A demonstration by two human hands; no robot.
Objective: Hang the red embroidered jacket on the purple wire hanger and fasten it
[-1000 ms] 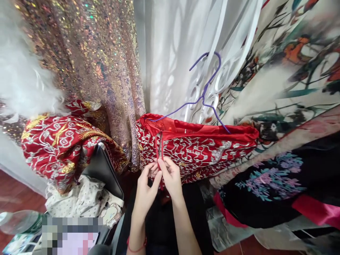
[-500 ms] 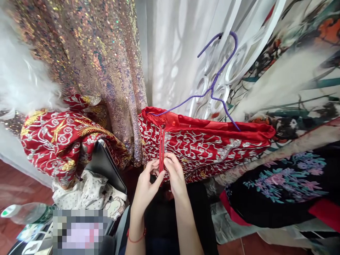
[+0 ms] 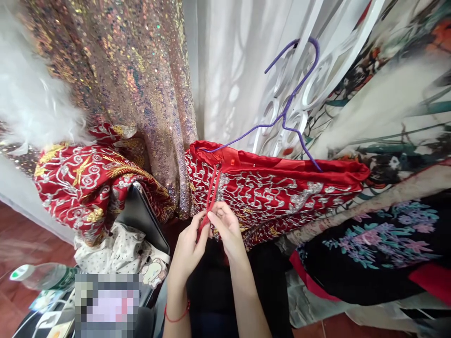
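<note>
A red garment (image 3: 278, 192) with silver embroidery hangs on a purple wire hanger (image 3: 282, 117). Two thin red cords (image 3: 212, 188) run down from its upper edge. My left hand (image 3: 188, 249) and my right hand (image 3: 227, 227) meet just below the garment and pinch the lower ends of those cords between fingertips. A red thread bracelet circles my left wrist.
A sequined gold dress (image 3: 141, 84) hangs at the left, next to white feathers (image 3: 31, 108). More red embroidered cloth (image 3: 81, 188) lies over a black bag (image 3: 141, 218). Floral fabrics (image 3: 380, 234) fill the right. A plastic bottle (image 3: 38, 277) lies at the lower left.
Both hands have shifted slightly left and up while holding the cords, which now slant. The view has drifted a little, so the hanger sits higher in frame.
</note>
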